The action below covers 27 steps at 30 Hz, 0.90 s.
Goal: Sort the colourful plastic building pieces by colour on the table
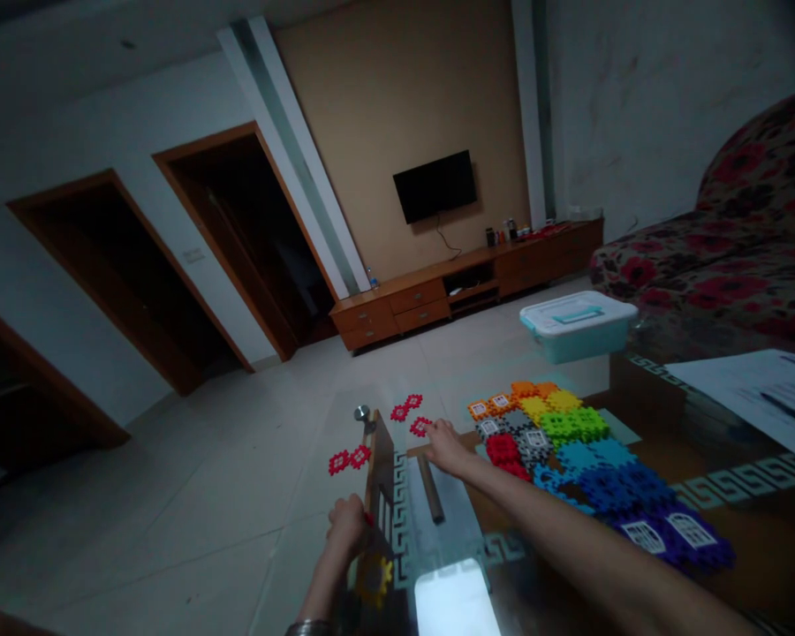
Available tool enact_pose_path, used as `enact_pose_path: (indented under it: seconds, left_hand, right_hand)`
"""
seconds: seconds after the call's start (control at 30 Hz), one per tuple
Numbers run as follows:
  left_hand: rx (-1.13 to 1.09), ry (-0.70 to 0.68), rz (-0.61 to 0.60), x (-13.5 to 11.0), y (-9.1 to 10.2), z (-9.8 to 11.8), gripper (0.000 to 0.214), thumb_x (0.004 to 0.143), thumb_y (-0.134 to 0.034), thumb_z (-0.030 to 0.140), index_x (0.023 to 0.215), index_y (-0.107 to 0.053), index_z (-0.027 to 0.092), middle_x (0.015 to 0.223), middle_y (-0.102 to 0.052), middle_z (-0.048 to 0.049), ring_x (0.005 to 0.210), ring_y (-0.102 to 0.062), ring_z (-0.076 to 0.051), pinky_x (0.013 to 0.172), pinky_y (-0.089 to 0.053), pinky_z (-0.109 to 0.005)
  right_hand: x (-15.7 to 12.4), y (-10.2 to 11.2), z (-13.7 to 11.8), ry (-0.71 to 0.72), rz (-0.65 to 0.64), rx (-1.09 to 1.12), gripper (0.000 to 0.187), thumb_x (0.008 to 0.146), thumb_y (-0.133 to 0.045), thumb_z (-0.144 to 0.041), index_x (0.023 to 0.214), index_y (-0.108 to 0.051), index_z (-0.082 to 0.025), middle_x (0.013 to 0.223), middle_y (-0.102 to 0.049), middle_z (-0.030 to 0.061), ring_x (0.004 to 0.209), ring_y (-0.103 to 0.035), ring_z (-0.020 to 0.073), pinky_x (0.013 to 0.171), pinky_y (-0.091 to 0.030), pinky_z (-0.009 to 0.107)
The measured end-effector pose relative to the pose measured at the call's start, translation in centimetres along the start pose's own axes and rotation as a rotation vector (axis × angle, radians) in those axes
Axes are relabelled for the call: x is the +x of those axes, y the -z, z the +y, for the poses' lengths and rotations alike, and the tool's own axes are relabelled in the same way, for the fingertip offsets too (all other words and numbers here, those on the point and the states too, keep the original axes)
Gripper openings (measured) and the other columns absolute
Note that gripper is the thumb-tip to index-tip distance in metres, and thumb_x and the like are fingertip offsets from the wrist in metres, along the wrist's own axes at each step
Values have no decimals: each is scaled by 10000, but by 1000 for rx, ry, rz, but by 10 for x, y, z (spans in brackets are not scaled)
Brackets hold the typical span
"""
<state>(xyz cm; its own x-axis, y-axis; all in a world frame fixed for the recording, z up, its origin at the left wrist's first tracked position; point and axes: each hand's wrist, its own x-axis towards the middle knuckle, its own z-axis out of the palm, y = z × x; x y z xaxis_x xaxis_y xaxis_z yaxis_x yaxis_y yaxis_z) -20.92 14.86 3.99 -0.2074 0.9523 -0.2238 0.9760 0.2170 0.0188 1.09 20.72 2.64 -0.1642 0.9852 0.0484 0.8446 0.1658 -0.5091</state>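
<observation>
Left hand (345,523) curled shut around upright wooden board (381,468) at glass tabletop (447,521) edge; right hand (445,446) loosely open, just beside red plastic piece (420,427); colored interlocking tiles (570,459) further right.

Left forearm (324,583) and right forearm (589,543) bare, no cloth in view from hand to frame edge. Left hand (345,526) and right hand (445,446) bare too. Silvery metal band (309,629) at left wrist, cut by lower frame edge; watch or bracelet, cannot tell.
</observation>
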Motion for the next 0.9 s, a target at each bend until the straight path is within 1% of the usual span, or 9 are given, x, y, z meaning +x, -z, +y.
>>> enact_pose_path:
  seconds: [0.13, 0.23, 0.3, 0.37, 0.5, 0.63, 0.73, 0.8, 0.9]
  left_hand:
    - [19, -3, 10, 10, -8, -7, 299, 661, -655, 148, 938, -548, 180, 1107, -596, -141, 1044, -581, -313, 769, -442, -337]
    - [33, -17, -9, 18, -11, -13, 282, 670, -668, 190, 919, -536, 199, 1083, -595, -110, 1016, -587, -284, 763, -437, -314]
    - [34, -52, -22, 22, -10, -18, 259, 678, -669, 206, 895, -529, 195, 1051, -597, -100, 976, -594, -254, 750, -431, -287]
    - [27, -85, -31, 24, -10, -22, 232, 685, -661, 204, 872, -524, 190, 1017, -599, -90, 926, -599, -222, 734, -424, -261]
    - [34, -101, -14, 22, -11, -19, 256, 661, -674, 227, 863, -522, 192, 990, -596, -76, 915, -595, -227, 734, -422, -269]
    - [-5, -127, -2, 12, -13, 5, 304, 625, -691, 230, 875, -520, 205, 1013, -582, -62, 946, -584, -238, 730, -431, -279]
    - [-41, -239, 22, -3, -7, 37, 346, 599, -698, 192, 890, -513, 214, 1067, -562, -54, 1007, -555, -232, 771, -437, -275]
    - [-40, -294, 12, -14, 1, 63, 393, 578, -694, 160, 920, -508, 212, 1112, -542, -60, 1060, -526, -239, 803, -433, -280]
    - [-72, -391, 8, -31, 15, 102, 429, 566, -680, 122, 949, -502, 198, 1138, -517, -71, 1085, -501, -233, 849, -421, -282]
  right_hand:
    - [60, -10, -25, -144, 2, -19, 403, 793, -563, -109, 1190, -631, -119, 1239, -603, 222, 1176, -538, 335, 933, -451, 436]
    - [83, -13, -33, -184, -44, -40, 336, 781, -584, -111, 1104, -677, -123, 1152, -663, 197, 1102, -576, 358, 877, -474, 470]
    - [81, -16, -36, -200, -70, -62, 297, 779, -598, -110, 1059, -695, -136, 1124, -678, 187, 1079, -579, 370, 857, -477, 500]
    - [64, -20, -39, -155, -93, -115, 302, 750, -645, -99, 1042, -698, -157, 1143, -668, 190, 1093, -564, 376, 872, -471, 521]
    - [14, -8, -35, 86, -217, -217, 495, 601, -818, -146, 1074, -674, -166, 1168, -632, 191, 1080, -560, 352, 882, -489, 470]
    - [-14, 38, 0, 107, -173, -237, 661, 600, -818, -228, 1211, -580, -148, 1266, -556, 189, 1140, -539, 346, 896, -488, 441]
    - [-20, 74, 38, 67, -159, -264, 580, 603, -776, -148, 1157, -601, -146, 1253, -561, 176, 1116, -564, 328, 885, -489, 410]
    - [-23, 89, 61, 84, -201, -275, 517, 567, -768, -102, 1065, -639, -150, 1207, -590, 160, 1064, -594, 309, 861, -496, 378]
    - [-29, 95, 82, 154, -240, -265, 535, 514, -760, -59, 1027, -655, -163, 1211, -595, 143, 1081, -594, 295, 877, -485, 344]
